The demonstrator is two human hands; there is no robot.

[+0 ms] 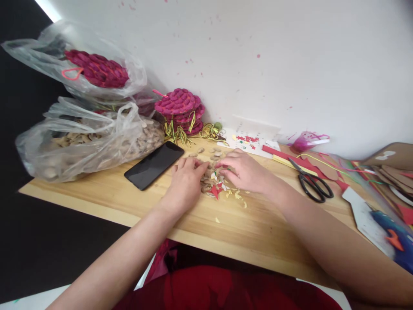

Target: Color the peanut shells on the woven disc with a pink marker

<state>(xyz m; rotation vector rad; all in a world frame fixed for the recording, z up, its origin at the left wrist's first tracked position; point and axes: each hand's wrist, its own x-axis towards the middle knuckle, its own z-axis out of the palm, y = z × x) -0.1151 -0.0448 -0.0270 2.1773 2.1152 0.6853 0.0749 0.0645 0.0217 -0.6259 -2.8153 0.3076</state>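
Observation:
My left hand [188,181] rests on the wooden table at the left side of a small pile of tan nutshells [206,185]. Its fingers are slightly bent and touch the pile's edge. From the other side, my right hand [247,172] reaches over the shells, thumb and forefinger apart. Nothing shows as held in either hand, though some fingertips are partly hidden. Red paper scraps [217,190] and tiny yellow paper bits [238,196] lie mixed with the shells and just in front of them.
Left are a black phone [154,165], a plastic bag of shells [93,146] and stacked magenta shell discs [180,107] with yellow-green threads. Small red stars [248,139] lie at the back. To the right are black-handled scissors [311,183] and a blue glue gun [392,232].

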